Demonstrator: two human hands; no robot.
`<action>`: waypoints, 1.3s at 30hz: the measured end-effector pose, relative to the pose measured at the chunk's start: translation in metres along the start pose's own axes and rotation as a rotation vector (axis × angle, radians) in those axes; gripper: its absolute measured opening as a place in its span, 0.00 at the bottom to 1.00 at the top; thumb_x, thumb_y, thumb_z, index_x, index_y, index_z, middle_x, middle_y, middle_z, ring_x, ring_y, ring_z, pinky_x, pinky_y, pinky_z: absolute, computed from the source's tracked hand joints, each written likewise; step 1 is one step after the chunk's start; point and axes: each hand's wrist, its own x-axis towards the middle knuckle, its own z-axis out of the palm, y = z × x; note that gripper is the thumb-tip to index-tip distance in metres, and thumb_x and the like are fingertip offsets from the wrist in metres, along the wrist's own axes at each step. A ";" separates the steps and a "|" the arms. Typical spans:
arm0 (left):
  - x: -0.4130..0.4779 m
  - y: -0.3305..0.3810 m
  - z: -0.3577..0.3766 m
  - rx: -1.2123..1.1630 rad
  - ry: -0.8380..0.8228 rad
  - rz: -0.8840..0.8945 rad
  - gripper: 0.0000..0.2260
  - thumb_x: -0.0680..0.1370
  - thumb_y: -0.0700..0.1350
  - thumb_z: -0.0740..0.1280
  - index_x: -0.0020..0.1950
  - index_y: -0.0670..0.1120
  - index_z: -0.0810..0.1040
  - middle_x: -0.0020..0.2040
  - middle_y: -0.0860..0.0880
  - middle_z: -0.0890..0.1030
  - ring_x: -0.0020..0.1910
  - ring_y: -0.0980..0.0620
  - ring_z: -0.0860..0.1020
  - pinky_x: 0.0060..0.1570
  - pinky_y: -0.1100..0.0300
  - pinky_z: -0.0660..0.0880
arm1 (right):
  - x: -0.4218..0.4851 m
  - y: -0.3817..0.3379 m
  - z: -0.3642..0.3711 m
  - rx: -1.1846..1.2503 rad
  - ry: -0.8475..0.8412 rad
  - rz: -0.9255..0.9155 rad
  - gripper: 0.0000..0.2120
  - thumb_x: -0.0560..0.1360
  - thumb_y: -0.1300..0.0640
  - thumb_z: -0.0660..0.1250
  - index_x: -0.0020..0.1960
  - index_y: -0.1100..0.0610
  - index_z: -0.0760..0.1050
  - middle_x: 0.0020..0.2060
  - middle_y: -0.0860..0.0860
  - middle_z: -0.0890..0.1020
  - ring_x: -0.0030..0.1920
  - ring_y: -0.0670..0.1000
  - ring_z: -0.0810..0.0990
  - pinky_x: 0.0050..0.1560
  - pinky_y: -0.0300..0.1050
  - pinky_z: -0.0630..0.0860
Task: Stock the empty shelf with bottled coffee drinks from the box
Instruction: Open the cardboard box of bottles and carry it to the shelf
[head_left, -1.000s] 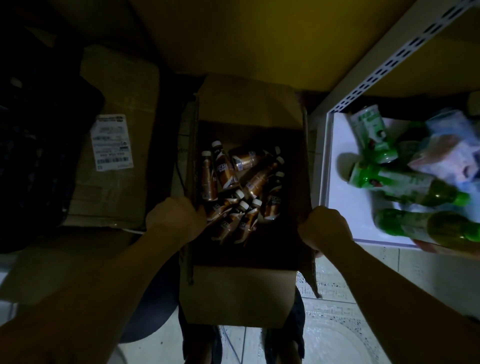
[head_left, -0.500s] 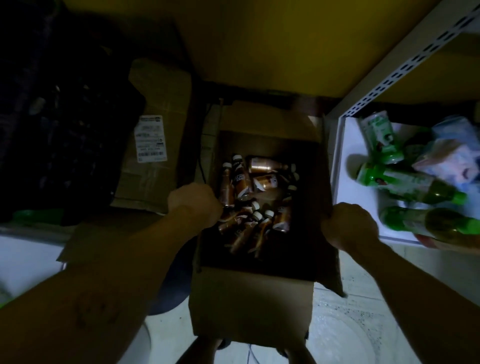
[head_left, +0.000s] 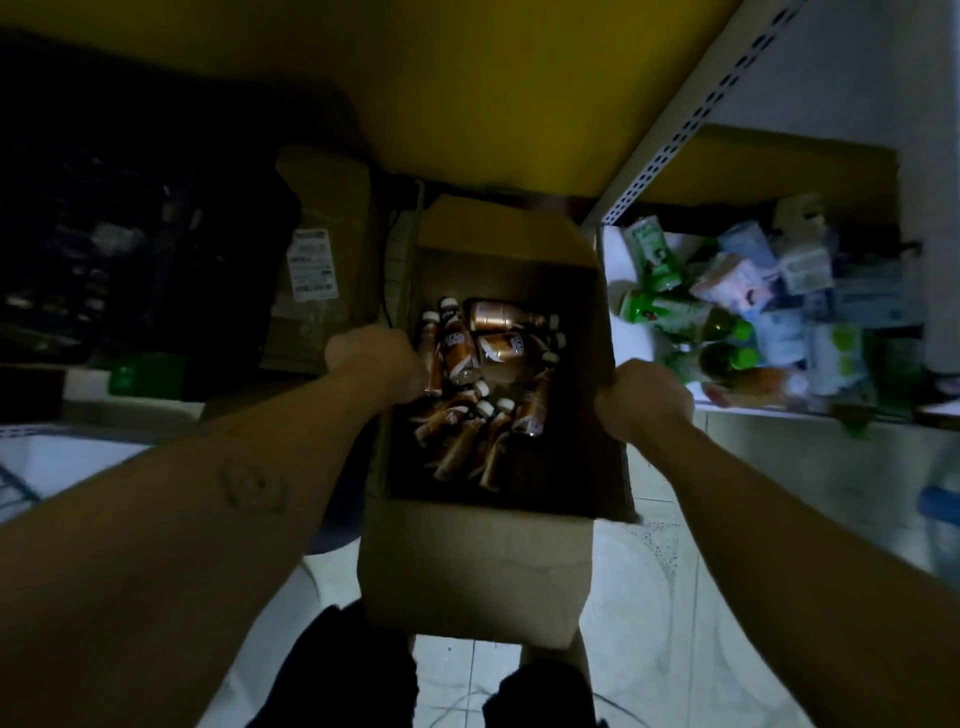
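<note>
An open cardboard box (head_left: 478, 566) sits in front of me, its flaps folded out. Several brown coffee bottles (head_left: 498, 348) with white caps lie loose in a heap at its bottom. My left hand (head_left: 371, 366) grips the box's left wall at the rim. On the right wall, my right hand (head_left: 644, 397) is closed over the rim. A white metal shelf (head_left: 618, 270) stands to the right of the box, its lowest board holding other goods.
Green bottles (head_left: 711, 325) and pale packets (head_left: 779, 291) lie piled on the low shelf board at right. A labelled cardboard carton (head_left: 317, 260) leans at the left, beside dark bags (head_left: 130, 249). A yellow wall is behind; pale tiled floor lies below.
The box has been carried with both hands gripping it; the view has shifted so more of the shelf at right shows. The bottles inside have slid slightly.
</note>
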 end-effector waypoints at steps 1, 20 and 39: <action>-0.009 -0.001 -0.007 -0.002 0.018 -0.006 0.15 0.77 0.56 0.59 0.49 0.46 0.75 0.44 0.47 0.72 0.39 0.49 0.70 0.41 0.56 0.66 | -0.007 -0.001 -0.008 -0.004 0.013 0.005 0.11 0.75 0.52 0.63 0.48 0.60 0.77 0.46 0.58 0.81 0.45 0.59 0.79 0.38 0.43 0.68; -0.182 -0.002 0.005 -0.265 0.289 -0.085 0.12 0.76 0.51 0.60 0.50 0.44 0.75 0.53 0.44 0.78 0.50 0.45 0.77 0.45 0.56 0.69 | -0.128 0.046 -0.063 0.046 0.141 -0.191 0.11 0.76 0.55 0.61 0.48 0.62 0.76 0.46 0.59 0.80 0.42 0.59 0.77 0.41 0.45 0.69; -0.342 -0.057 0.180 -0.392 0.349 -0.136 0.14 0.77 0.49 0.60 0.34 0.45 0.71 0.34 0.47 0.74 0.31 0.50 0.72 0.30 0.60 0.65 | -0.312 0.097 0.010 -0.186 0.095 -0.240 0.09 0.77 0.53 0.60 0.45 0.57 0.74 0.37 0.52 0.73 0.40 0.54 0.75 0.38 0.42 0.67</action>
